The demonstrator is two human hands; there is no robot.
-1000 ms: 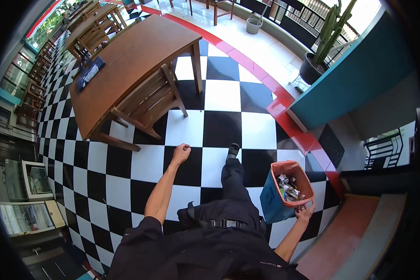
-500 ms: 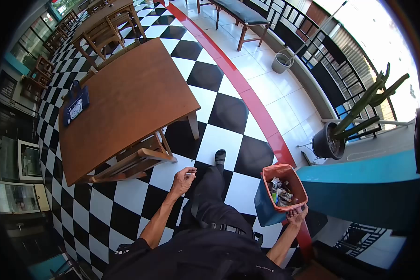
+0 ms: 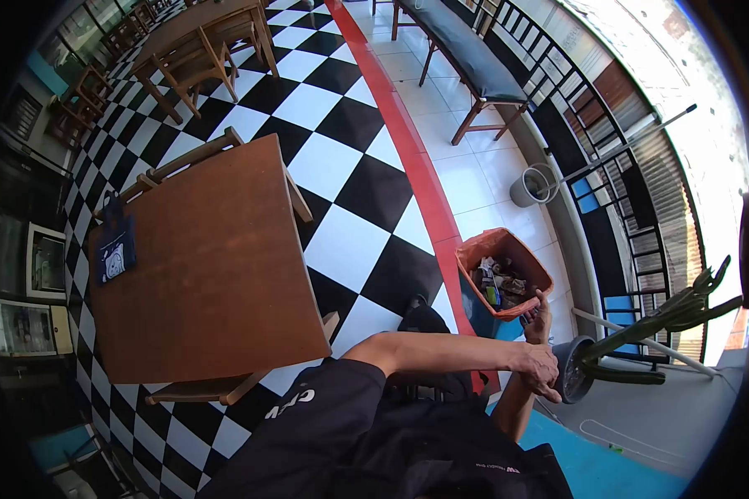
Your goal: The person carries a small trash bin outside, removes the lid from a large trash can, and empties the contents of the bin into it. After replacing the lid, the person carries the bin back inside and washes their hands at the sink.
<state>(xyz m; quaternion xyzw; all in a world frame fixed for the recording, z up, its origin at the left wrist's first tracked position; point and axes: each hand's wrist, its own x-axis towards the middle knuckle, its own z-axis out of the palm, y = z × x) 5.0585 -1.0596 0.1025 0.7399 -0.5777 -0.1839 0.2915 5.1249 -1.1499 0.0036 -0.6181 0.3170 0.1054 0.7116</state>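
Note:
A blue bin lined with an orange bag holds crumpled litter. My right hand grips the bin's near right rim, its fingers on the orange liner. Across my body reaches my left arm, and my left hand lies at my right forearm, just below the right hand, with its fingers bent. Whether it holds anything I cannot make out. Close to its right side stands a dark plant pot with a tall cactus.
On the left is a brown wooden table with a dark blue bag and chairs around it. A grey bucket stands ahead by the black railing. A padded bench is farther off. A teal ledge lies at lower right.
My left hand has swung from the left across my body to my right forearm. The bin has moved forward with my right hand, past the red floor stripe. The view has turned right.

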